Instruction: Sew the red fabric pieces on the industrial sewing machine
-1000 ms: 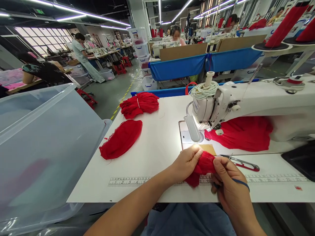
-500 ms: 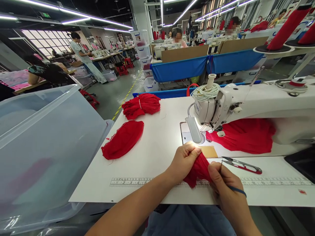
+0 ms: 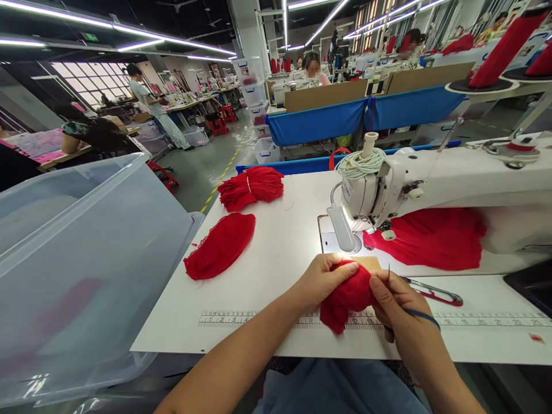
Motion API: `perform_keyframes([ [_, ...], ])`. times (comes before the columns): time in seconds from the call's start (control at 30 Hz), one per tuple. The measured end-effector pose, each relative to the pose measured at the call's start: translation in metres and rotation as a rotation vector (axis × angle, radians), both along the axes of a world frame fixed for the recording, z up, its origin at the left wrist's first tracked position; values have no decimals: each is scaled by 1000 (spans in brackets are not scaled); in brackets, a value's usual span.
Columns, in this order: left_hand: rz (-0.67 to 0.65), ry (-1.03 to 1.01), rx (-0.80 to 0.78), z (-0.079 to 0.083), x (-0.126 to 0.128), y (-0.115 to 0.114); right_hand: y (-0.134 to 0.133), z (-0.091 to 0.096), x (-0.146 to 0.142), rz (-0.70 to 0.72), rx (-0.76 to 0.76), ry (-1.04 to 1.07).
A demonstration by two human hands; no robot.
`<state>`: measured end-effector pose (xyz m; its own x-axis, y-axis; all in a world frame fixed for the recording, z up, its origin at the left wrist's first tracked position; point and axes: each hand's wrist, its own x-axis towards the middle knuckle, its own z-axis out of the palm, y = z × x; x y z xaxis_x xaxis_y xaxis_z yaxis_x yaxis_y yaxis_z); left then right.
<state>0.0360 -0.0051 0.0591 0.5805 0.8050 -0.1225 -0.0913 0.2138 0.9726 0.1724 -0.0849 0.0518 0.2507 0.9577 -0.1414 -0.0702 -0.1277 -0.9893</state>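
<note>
A small piece of red fabric (image 3: 347, 296) is stretched between my two hands over the table's front part. My left hand (image 3: 325, 279) pinches its upper left edge between thumb and fingers. At its right edge, my right hand (image 3: 399, 305) grips the cloth with thumb and forefinger. A blue band (image 3: 420, 315) loops round a finger of that hand, and a thin dark tip (image 3: 389, 270) pokes up above the fingers; what it belongs to is mostly hidden. Behind the right hand lie thread snips with red on the handle (image 3: 440, 293), partly covered by it.
A white sewing machine (image 3: 431, 175) stands on the right, with red fabric (image 3: 435, 238) under its arm. On the white table (image 3: 284, 247) lie a tied red bundle (image 3: 252, 187), a red piece (image 3: 222, 244) and a printed ruler (image 3: 224, 319). A clear plastic bin (image 3: 99, 259) adjoins at left.
Between my hands the red fabric has gone from a narrow gathered strip to a wider, more opened shape. My right hand has shifted slightly right, covering the snips' tips.
</note>
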Motion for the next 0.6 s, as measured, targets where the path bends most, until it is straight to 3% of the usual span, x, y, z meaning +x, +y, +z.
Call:
perform_keyframes([
  [0.1, 72, -44, -23, -2, 2, 1, 2, -6, 3, 8, 39, 8],
  [0.27, 117, -53, -59, -6, 4, 2, 7, -7, 2, -1, 157, -217],
  [0.43, 258, -160, -138, -9, 3, 4, 6, -3, -7, 20, 336, -335],
  [0.6, 147, -69, -120, -7, -1, 6, 8, -2, 1, -29, 220, -328],
])
